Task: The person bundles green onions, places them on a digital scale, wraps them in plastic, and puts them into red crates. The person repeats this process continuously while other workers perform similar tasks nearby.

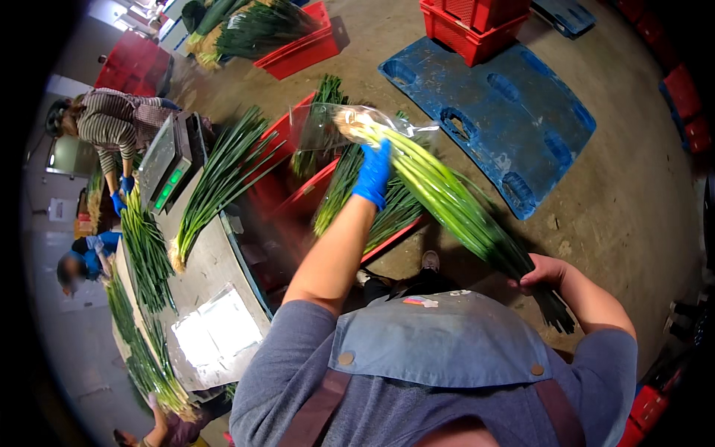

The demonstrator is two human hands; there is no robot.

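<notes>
A bundle of green onions (447, 195) in a clear plastic bag (318, 125) stretches diagonally before me, roots at the upper left and dark leaf tips at the lower right. Gloved in blue, my left hand (375, 170) holds the pale stems just below the roots. My right hand (544, 272), bare, is closed round the dark leaves near the tips. Below the bundle, more green onions (391, 215) lie in a red plastic crate (391, 243). Part of the bag stands loose beyond the roots.
To the left, a table (215, 251) bears green onions, a digital scale (170, 167) and clear plastic bags (215, 329). Several people are around it. A blue plastic pallet (503, 112) with red crates (475, 33) lies at upper right. Another red crate (304, 53) stands at the top.
</notes>
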